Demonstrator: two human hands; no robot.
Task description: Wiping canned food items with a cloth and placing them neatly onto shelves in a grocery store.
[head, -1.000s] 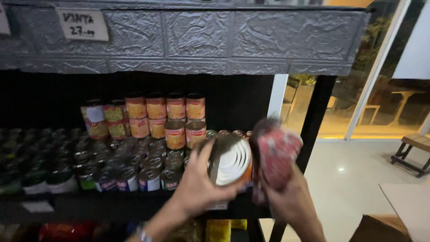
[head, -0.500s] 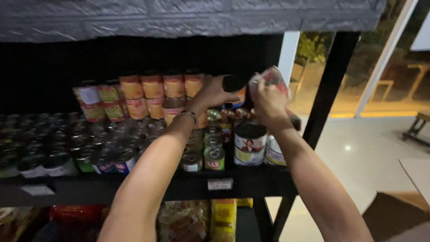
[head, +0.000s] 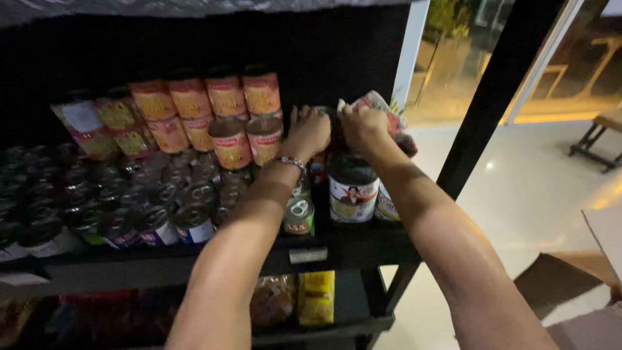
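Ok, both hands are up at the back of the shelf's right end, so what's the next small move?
Probably ease the left hand off. It looks to rest on a dark can among the stacked cans, while the right hand grips a red cloth beside it. What the hands cover is hidden.

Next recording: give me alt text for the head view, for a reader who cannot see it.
Two bare arms reach into a dark shelf unit: the left hand, with a metal bracelet at its wrist, rests among the stock, while the right hand grips a red patterned cloth. Orange-labelled tins stand stacked at left, above a white-labelled can.
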